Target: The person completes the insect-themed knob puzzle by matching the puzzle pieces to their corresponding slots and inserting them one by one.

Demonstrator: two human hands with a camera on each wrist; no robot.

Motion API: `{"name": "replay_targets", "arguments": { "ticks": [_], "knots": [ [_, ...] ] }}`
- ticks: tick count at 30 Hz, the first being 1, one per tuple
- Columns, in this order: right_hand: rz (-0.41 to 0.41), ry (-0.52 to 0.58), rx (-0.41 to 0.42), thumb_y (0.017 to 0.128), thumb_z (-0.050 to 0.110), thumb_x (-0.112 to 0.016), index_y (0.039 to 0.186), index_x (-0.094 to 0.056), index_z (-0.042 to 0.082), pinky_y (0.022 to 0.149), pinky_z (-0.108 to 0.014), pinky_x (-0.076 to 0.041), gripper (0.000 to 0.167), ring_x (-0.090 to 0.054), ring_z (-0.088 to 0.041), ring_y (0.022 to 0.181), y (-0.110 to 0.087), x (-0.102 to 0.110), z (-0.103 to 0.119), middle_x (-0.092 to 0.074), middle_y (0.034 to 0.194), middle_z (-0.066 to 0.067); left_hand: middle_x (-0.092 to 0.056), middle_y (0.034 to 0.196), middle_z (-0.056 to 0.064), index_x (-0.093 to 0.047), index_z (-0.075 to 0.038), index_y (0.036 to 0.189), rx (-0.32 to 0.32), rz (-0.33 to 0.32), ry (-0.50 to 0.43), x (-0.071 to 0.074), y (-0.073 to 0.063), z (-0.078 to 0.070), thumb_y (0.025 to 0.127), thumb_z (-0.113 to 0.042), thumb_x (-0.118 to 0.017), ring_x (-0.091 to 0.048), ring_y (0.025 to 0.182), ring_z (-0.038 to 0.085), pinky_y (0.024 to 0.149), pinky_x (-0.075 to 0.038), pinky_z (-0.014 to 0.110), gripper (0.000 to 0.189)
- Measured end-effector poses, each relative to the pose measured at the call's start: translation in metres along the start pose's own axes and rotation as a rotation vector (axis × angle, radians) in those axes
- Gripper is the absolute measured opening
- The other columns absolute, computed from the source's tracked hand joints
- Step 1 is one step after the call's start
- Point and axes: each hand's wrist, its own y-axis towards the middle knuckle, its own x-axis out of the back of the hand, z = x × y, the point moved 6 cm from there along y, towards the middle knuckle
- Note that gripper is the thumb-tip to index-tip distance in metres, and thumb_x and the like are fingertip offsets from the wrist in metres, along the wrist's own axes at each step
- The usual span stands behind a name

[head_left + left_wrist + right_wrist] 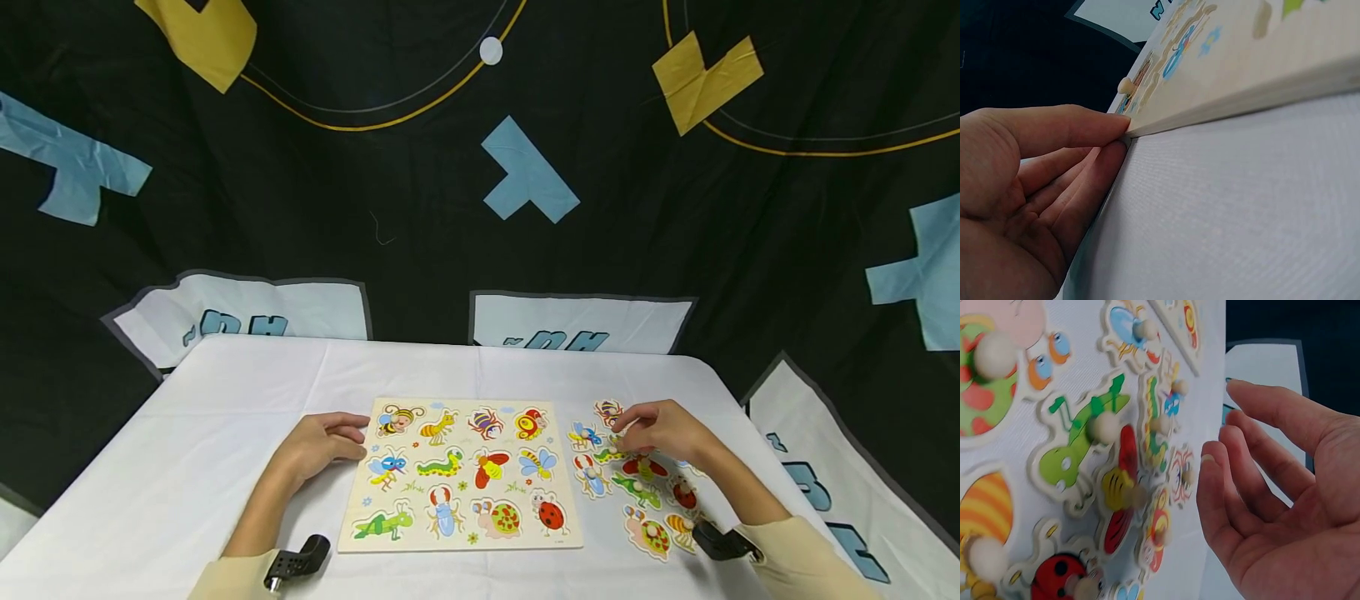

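With the left hand (322, 446), touches the left edge of a wooden puzzle board (471, 457), with nearly straight fingers and a narrow gap at the tips; cannot tell about any pinch. Lying flat on the white-covered counter (225, 433), with its long axis running left to right. Printed with insects in 3 rows of 4, and fitted at the far left corner with 1 knobbed bee piece (397, 419).

With the right hand (660, 429), hovers over loose knobbed pieces to the right of the board, with curved fingers, a wide gap between thumb and fingertips, and nothing held. Nearest to a spider piece (607, 411) and a partly hidden caterpillar piece (609, 456) stretched left to right.

Closer in, shows a beetle piece (592, 478) pointing its red pincers toward the far side; a grasshopper piece (637, 492) slanting from far left to near right, with its head at the near end; a snail piece (651, 535) slanting likewise, with its pink head toward the far left
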Motion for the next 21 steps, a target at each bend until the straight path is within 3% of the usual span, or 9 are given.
{"name": "replay_targets", "arguments": {
  "ticks": [6,15,21],
  "knots": [
    [0.049,-0.002,0.005,0.081,0.022,-0.080,0.109,-0.074,0.003,0.072,-0.037,-0.050,0.034,-0.060,-0.023,0.077,-0.010,0.003,-0.011,-0.071,0.081,-0.004,-0.072,0.094,0.005,-0.065,0.001,0.130,-0.011,0.002,0.007,0.001,0.000,-0.001,0.073,-0.007,-0.084,-0.062,0.084,0.012,0.072,-0.050,0.024,0.060],
    [0.082,0.002,-0.032,0.081,0.021,-0.079,0.106,-0.074,0.003,0.075,-0.036,-0.051,0.031,-0.062,-0.021,0.085,-0.021,0.007,-0.027,-0.075,0.100,-0.008,-0.072,0.095,0.005,-0.066,0.001,0.130,-0.009,0.003,0.009,0.001,0.001,0.001,0.074,-0.007,-0.083,-0.062,0.085,0.012,0.072,-0.049,0.024,0.059],
    [0.109,0.018,-0.072,0.082,0.019,-0.079,0.109,-0.073,0.003,0.071,-0.036,-0.053,0.032,-0.062,-0.022,0.081,-0.028,0.009,-0.041,-0.074,0.093,-0.007,-0.072,0.096,0.006,-0.065,0.001,0.130,-0.014,0.016,-0.010,0.000,0.002,0.001,0.074,-0.006,-0.083,-0.062,0.085,0.012,0.072,-0.050,0.023,0.059]
  ]
}}
